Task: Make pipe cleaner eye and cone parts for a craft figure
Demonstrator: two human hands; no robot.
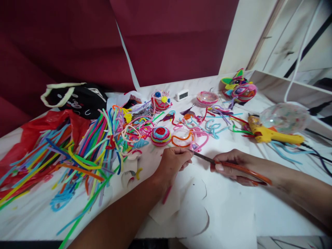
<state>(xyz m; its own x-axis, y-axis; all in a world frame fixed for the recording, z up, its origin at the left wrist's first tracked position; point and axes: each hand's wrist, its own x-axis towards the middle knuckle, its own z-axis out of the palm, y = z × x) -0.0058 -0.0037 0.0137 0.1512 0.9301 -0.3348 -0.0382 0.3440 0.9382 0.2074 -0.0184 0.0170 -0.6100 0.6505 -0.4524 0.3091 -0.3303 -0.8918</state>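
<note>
Over the middle of the white table, my left hand (173,162) is closed in a pinch; what its fingertips hold is too small to make out. Orange-handled scissors (240,168) are gripped in my right hand (237,166), their dark blades pointing left so that the tips meet my left fingertips. Just beyond my left hand sits a striped coiled disc (160,136) with a red centre. An orange pipe cleaner ring (183,138) lies to its right. Below my left wrist are a short pink-red piece (167,194) and white paper with curved cut lines (193,218).
Many coloured pipe cleaners (95,145) and a red plastic bag (55,121) cover the left side. A black bag (77,102), small clock (182,95) and decorated ball (160,100) stand behind. At right are a yellow glue gun (275,134), a clear dome (284,117) and cables.
</note>
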